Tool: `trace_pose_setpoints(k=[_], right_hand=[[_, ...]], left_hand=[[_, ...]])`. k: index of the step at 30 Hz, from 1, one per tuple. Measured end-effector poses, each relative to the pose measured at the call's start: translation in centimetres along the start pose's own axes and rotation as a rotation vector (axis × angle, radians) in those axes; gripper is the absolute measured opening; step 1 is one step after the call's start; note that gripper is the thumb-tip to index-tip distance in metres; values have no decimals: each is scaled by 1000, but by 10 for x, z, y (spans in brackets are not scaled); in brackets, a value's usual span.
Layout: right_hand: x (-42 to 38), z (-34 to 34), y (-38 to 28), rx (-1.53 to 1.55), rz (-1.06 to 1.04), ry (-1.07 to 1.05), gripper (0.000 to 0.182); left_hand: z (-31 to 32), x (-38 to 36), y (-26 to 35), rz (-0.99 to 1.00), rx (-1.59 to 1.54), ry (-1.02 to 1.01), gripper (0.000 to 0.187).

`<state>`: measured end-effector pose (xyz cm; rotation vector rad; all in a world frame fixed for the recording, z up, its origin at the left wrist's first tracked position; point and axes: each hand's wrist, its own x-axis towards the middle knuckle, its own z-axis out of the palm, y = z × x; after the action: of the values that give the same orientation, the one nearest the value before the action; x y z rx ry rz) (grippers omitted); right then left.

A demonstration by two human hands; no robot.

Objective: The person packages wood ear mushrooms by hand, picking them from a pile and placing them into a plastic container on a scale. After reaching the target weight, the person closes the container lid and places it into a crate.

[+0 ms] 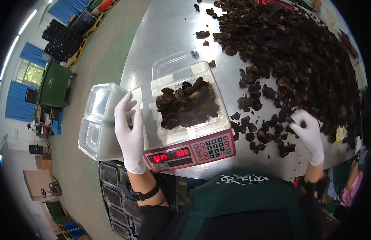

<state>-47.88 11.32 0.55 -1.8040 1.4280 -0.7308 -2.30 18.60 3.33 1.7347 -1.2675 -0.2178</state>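
A clear plastic clamshell box (223, 116), its lid folded back, sits on a red and silver digital scale (189, 154). Dark brown wood ear mushrooms (187, 104) fill the box's middle. My left hand (129, 130), in a white glove, is at the scale's left side, fingers apart and holding nothing. Over the loose mushrooms to the right, my gloved right hand (307, 132) has thumb and forefinger closed around a small dark piece, apparently a wood ear mushroom. The red display reads about 0.225 and 0.00.
A large heap of wood ear mushrooms (289, 52) covers the metal table's (169, 24) right side. Nested clear boxes (98, 120) stand by its left edge, above black crates (113, 196). Another red scale (273, 4) is at the far end. Another person's arm (353, 176) shows at right.
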Motion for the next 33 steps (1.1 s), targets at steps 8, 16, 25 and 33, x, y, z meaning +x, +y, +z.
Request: trace_pose_setpoints(k=[8,16,25,33], right_hand=[[-186,-104,140,-92,905,-285,18],[-126,-101,131,-638,317,20,19],[29,65,-55,-234,-597,-69,17],[77,131,-111,-205,-794,42,24]], left_hand=[[-15,11,-1,49,-47,61,36],[-13,9,29,98,-89,91,32],[63,-3,34,470,323,-359,49],[52,-11,16,226,140,-367,35]])
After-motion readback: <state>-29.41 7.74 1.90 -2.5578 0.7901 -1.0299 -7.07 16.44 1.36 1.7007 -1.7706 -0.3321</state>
